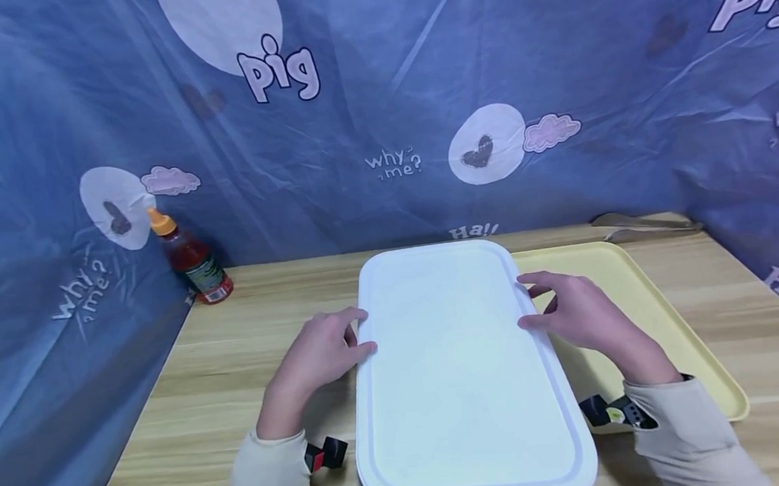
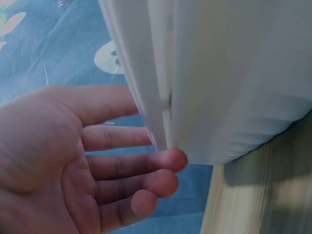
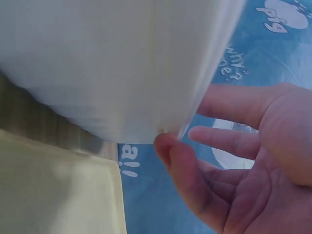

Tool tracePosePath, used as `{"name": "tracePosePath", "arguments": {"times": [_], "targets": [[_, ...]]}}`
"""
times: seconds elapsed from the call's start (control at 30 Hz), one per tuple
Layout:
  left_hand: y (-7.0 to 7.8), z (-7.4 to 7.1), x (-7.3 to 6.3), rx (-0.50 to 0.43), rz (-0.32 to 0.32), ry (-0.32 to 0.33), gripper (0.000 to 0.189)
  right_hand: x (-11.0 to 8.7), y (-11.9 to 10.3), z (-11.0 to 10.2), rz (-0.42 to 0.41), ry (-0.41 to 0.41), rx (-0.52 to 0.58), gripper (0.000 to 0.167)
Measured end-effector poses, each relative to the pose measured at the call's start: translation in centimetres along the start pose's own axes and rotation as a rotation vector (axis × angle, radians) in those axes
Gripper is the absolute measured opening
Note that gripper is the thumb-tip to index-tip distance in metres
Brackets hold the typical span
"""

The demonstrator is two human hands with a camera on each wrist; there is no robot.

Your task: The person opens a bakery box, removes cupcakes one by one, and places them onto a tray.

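Observation:
A large white lid (image 1: 462,374) with rounded corners faces up in the middle of the head view. It tops a white tub, whose side wall (image 2: 234,73) fills much of the left wrist view. At the lid's left edge, my left hand (image 1: 318,349) grips the rim between thumb and fingers. In the left wrist view a narrow gap runs between the rim and the tub wall, with fingertips (image 2: 173,160) right at its end. My right hand (image 1: 576,311) pinches the opposite edge, fingertips tucked at the rim. The tub's contents are hidden.
Partly behind the tub and under my right forearm lies a pale yellow tray (image 1: 664,328). A red sauce bottle (image 1: 200,265) with an orange cap stands at the back left. Metal tongs (image 1: 649,224) lie at the back right, against the blue printed cloth (image 1: 365,107).

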State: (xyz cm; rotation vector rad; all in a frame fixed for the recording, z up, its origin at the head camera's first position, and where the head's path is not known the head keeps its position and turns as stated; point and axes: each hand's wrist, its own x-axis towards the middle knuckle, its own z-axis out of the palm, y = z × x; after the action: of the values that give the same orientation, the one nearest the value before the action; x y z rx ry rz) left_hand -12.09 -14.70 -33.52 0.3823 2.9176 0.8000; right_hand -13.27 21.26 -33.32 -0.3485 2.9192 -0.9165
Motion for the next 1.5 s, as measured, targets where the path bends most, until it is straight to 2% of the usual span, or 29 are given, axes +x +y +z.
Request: {"name": "tracePosePath", "arguments": {"times": [0.23,0.4,0.73,1.0,1.2,1.37,1.5], "targets": [[0.6,-0.1,0.1,0.049,0.035,0.016,0.045,0.0,-0.6,-0.2,-0.004,0.0,-0.001,0.067],[0.5,-0.5,-0.1,0.049,0.022,0.015,0.046,0.0,-1.0,-0.2,0.007,0.005,0.0,0.068],[-0.1,-2.6,-0.9,0.033,0.011,0.046,0.046,0.5,-3.2,0.0,-0.017,0.035,-0.014,0.07],[-2.0,-4.2,-2.2,0.015,-0.07,0.056,0.046,1.7,-6.3,1.2,0.002,0.05,-0.037,0.068],[-4.1,-5.8,-3.1,0.01,-0.108,0.057,0.048,2.8,-8.4,2.7,0.007,0.024,-0.039,0.067],[-6.1,-7.1,-3.8,0.003,-0.105,0.058,0.052,3.8,-10.3,4.0,0.011,-0.003,-0.021,0.07],[-7.4,-8.1,-4.4,0.037,-0.109,0.054,0.056,4.6,-11.9,5.0,-0.007,-0.015,-0.042,0.071]]}}
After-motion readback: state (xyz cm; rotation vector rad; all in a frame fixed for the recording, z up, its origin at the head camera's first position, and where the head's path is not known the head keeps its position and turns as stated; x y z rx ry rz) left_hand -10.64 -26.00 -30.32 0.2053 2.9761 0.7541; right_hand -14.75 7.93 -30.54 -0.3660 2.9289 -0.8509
